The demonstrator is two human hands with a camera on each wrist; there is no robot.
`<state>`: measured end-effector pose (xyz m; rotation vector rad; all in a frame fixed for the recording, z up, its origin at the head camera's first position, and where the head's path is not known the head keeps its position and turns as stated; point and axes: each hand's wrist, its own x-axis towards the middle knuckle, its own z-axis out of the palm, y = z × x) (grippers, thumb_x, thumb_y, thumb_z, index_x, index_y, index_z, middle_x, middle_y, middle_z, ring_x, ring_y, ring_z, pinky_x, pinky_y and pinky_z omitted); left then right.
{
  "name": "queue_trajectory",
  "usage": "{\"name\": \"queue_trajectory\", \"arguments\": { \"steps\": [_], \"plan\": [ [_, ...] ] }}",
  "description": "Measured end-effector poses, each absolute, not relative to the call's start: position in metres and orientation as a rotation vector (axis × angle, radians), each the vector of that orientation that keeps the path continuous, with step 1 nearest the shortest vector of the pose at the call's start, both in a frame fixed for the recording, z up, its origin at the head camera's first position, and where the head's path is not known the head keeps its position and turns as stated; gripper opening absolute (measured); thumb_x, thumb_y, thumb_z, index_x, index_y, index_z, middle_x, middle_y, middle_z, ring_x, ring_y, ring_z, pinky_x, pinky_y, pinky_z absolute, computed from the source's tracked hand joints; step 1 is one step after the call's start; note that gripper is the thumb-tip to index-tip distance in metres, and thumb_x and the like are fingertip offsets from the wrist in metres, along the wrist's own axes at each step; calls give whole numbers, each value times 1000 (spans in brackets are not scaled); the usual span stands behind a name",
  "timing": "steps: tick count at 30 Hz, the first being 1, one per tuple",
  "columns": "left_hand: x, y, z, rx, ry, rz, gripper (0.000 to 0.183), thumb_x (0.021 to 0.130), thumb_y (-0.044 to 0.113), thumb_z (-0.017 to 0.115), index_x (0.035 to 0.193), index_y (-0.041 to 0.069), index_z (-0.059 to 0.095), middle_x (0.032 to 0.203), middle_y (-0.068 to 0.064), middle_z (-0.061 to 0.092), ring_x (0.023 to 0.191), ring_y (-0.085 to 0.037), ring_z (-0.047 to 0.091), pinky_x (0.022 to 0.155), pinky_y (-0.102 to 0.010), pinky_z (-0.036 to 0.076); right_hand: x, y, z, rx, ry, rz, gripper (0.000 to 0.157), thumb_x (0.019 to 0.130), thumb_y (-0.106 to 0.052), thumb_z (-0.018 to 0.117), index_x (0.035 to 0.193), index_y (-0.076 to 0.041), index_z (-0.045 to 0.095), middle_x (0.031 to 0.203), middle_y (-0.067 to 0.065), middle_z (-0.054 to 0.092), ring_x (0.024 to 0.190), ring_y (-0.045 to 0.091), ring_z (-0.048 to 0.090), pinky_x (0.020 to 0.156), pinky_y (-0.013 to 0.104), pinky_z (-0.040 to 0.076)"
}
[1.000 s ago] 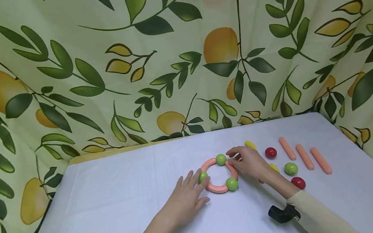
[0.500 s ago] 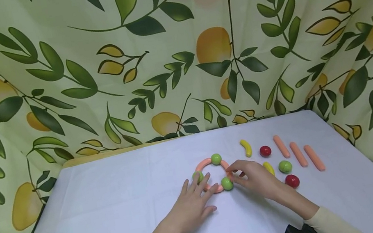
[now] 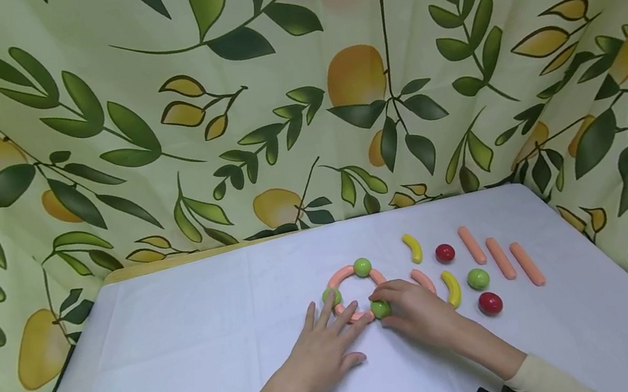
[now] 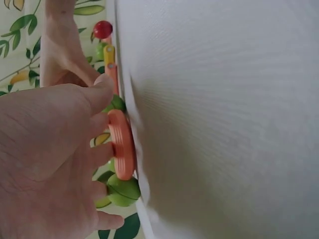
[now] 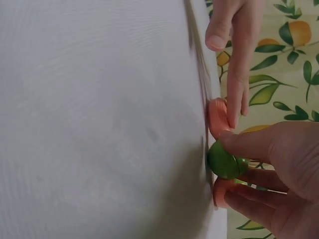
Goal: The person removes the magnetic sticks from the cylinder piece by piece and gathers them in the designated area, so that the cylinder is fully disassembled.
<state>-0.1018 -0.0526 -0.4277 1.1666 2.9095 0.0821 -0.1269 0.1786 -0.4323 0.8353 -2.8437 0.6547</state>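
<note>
On the white-covered table, curved pink sausage-like pieces (image 3: 341, 277) and green balls (image 3: 362, 266) form a small ring. At its lower right, my right hand (image 3: 423, 313) pinches a green ball (image 5: 222, 160) between thumb and fingers, and partly covers the pink piece (image 3: 377, 276) above it. My left hand (image 3: 318, 360) lies with spread, fairly straight fingers over the ring's left and lower side. Its fingers reach the lower curved pink piece (image 4: 122, 144) and the left green ball (image 3: 332, 296), which they partly hide.
Right of the ring lie a loose curved pink piece (image 3: 422, 280), two yellow banana-shaped pieces (image 3: 413, 248), two red balls (image 3: 444, 253) and a green ball (image 3: 478, 278). Three straight pink sticks (image 3: 501, 258) lie farther right. A leaf-patterned curtain (image 3: 276, 125) hangs behind the table.
My right hand has moved from the ring's upper right side down to the lower right green ball and pinches it. My left fingers have shifted rightward over the lower pink piece.
</note>
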Motion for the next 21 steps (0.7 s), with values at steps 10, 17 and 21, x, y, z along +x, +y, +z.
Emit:
{"name": "queue_trajectory", "arguments": {
  "steps": [10,17,21],
  "plan": [
    [-107,-53,-429,1120,2864,114,61,98,50,50,153,33,32,155,5,37,149,-34,11,110,-62,28,-126,173,-436,806,-2814,598,40,75,-13,85,113,-11,71,117,4,67,113,21,62,93,37,52],
    [-109,-54,-430,1131,2846,135,61,97,49,52,153,32,33,155,6,37,150,-32,8,109,-63,30,-127,175,-435,817,-2842,721,39,79,-10,82,116,-7,68,121,7,65,116,22,60,96,38,51],
    [-110,-53,-430,1132,2845,137,62,97,51,52,153,33,33,155,7,37,150,-31,7,109,-62,31,-129,179,-433,820,-2867,873,39,82,-6,78,119,-4,64,123,9,64,119,24,59,98,40,49]
  ]
}}
